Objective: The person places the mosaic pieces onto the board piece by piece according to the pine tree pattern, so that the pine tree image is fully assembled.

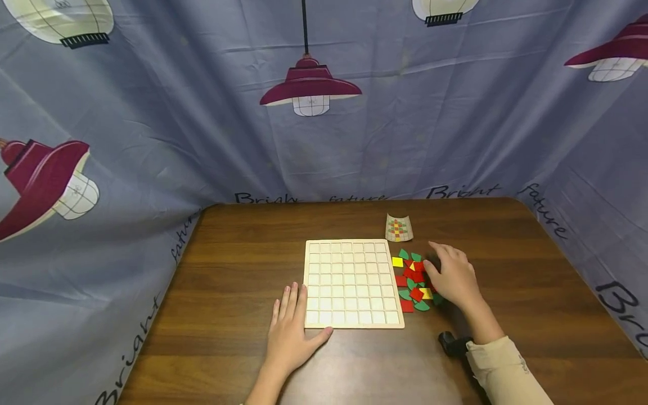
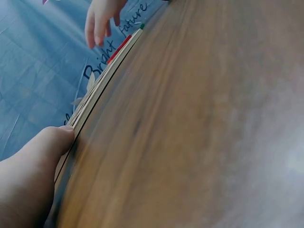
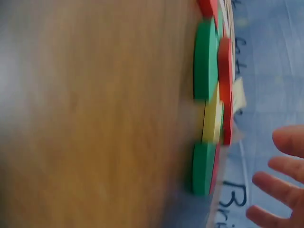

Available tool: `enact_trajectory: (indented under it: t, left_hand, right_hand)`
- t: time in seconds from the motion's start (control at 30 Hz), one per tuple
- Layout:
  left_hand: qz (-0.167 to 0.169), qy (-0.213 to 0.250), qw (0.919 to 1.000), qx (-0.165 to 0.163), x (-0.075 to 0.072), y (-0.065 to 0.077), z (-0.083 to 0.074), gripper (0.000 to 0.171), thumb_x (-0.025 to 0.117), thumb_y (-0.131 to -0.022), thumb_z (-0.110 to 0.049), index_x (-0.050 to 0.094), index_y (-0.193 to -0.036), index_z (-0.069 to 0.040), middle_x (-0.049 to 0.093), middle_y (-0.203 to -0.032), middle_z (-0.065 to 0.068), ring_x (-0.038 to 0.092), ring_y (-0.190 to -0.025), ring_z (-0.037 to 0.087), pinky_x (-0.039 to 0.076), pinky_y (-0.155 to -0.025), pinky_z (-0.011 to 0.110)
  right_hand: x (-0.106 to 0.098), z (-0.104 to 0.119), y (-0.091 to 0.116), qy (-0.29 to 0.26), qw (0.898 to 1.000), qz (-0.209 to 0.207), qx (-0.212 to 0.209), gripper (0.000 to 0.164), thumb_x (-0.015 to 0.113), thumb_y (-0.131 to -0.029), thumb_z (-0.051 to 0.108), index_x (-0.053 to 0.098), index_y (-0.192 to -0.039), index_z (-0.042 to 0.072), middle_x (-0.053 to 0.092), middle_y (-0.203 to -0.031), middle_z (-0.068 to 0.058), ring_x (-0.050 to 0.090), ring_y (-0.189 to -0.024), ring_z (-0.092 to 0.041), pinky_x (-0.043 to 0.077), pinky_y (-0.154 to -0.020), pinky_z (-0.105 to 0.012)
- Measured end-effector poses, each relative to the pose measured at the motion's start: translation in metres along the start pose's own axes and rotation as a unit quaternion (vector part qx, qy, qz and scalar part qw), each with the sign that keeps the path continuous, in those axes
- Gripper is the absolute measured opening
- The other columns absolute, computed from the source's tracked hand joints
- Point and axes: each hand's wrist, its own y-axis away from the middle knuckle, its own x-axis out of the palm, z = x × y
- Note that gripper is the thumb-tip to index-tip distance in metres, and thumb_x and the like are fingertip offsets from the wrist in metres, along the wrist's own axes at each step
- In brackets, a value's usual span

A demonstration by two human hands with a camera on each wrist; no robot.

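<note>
A pale wooden grid board (image 1: 354, 285) lies on the table. Against its lower left corner rests my left hand (image 1: 288, 340), fingers straight along the left side and thumb at the near edge. That thumb (image 2: 45, 145) touches the board's edge in the left wrist view. Right of the board is a loose pile of flat pieces, among them a red piece (image 1: 406, 306), a yellow piece (image 1: 397, 262) and a green leaf-shaped piece (image 1: 421, 306). My right hand (image 1: 458, 281) hovers by the pile's right side. In the right wrist view its fingers (image 3: 275, 187) are spread, holding nothing.
A small card (image 1: 399, 228) with a coloured grid pattern stands behind the board's far right corner. The brown wooden table (image 1: 228, 315) is bordered by a blue lamp-print curtain (image 1: 202, 112). A black device (image 1: 454, 344) is strapped at the right wrist.
</note>
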Motion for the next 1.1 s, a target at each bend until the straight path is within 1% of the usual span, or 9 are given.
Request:
enact_trajectory:
  t: [0.07,0.17,0.27,0.43,0.63,0.8,0.93,1.1]
  left_hand:
    - [0.003,-0.005,1.0,-0.003,0.001,0.0,0.0,0.106,0.058,-0.083,-0.074,0.024,-0.158,-0.007,0.024,-0.164,0.015,0.02,-0.154,0.032,0.02,-0.122,0.058]
    - [0.004,-0.013,0.9999,-0.006,0.002,-0.001,0.0,0.105,0.056,-0.083,-0.074,0.025,-0.157,-0.006,0.026,-0.163,0.014,0.02,-0.154,0.031,0.02,-0.123,0.055]
    - [0.011,-0.018,0.9997,-0.014,0.002,0.0,-0.001,0.105,0.054,-0.084,-0.075,0.025,-0.157,-0.005,0.026,-0.164,0.013,0.019,-0.154,0.029,0.017,-0.125,0.052]
    - [0.017,-0.028,0.9993,-0.02,0.002,-0.001,-0.001,0.104,0.05,-0.085,-0.076,0.025,-0.157,-0.005,0.025,-0.164,0.011,0.018,-0.155,0.027,0.015,-0.126,0.049]
    - [0.014,-0.037,0.9991,-0.015,0.002,-0.001,-0.002,0.103,0.05,-0.086,-0.076,0.027,-0.156,-0.003,0.025,-0.164,0.013,0.019,-0.154,0.029,0.017,-0.125,0.052]
    - [0.015,-0.036,0.9992,-0.014,0.002,-0.001,-0.003,0.103,0.051,-0.086,-0.075,0.028,-0.156,-0.003,0.026,-0.163,0.013,0.02,-0.154,0.029,0.018,-0.125,0.052]
    - [0.017,-0.033,0.9991,-0.018,0.003,0.0,-0.004,0.103,0.051,-0.086,-0.075,0.028,-0.156,-0.003,0.027,-0.163,0.012,0.02,-0.154,0.028,0.017,-0.125,0.051]
    - [0.011,-0.033,0.9992,-0.018,0.004,0.001,-0.003,0.103,0.052,-0.085,-0.075,0.03,-0.155,-0.003,0.029,-0.163,0.012,0.022,-0.153,0.028,0.018,-0.125,0.05]
  right_hand:
    - [-0.001,-0.006,-0.006,-0.007,1.0,0.021,0.008,0.055,0.056,-0.1,0.024,0.041,-0.148,0.004,0.042,-0.147,-0.03,0.031,-0.133,-0.056,0.026,-0.103,-0.076]
    - [-0.001,-0.014,-0.012,-0.023,0.999,0.041,0.006,0.051,0.056,-0.1,0.024,0.045,-0.146,0.005,0.045,-0.145,-0.028,0.035,-0.131,-0.054,0.029,-0.103,-0.073]
    - [0.001,-0.018,-0.015,-0.035,0.998,0.047,-0.002,0.047,0.059,-0.099,0.024,0.051,-0.142,0.005,0.05,-0.14,-0.026,0.039,-0.126,-0.049,0.033,-0.102,-0.07]
    - [0.007,-0.02,-0.017,-0.038,0.998,0.045,-0.011,0.042,0.063,-0.097,0.026,0.059,-0.134,0.007,0.057,-0.132,-0.023,0.044,-0.119,-0.044,0.038,-0.097,-0.066]
    - [0.014,-0.024,-0.017,-0.035,0.999,0.03,-0.003,0.037,0.063,-0.097,0.029,0.065,-0.127,0.007,0.06,-0.129,-0.022,0.045,-0.116,-0.043,0.04,-0.096,-0.065]
    - [0.018,-0.028,-0.017,-0.036,0.999,0.015,0.0,0.03,0.064,-0.097,0.027,0.069,-0.119,0.008,0.062,-0.125,-0.02,0.046,-0.113,-0.041,0.04,-0.095,-0.062]
    - [0.02,-0.031,-0.018,-0.039,0.999,0.012,0.001,0.026,0.065,-0.096,0.025,0.071,-0.116,0.008,0.063,-0.123,-0.02,0.047,-0.111,-0.041,0.041,-0.094,-0.062]
    - [0.021,-0.033,-0.017,-0.05,0.999,0.01,0.004,0.022,0.065,-0.096,0.023,0.071,-0.111,0.007,0.065,-0.118,-0.02,0.048,-0.108,-0.039,0.041,-0.092,-0.058]
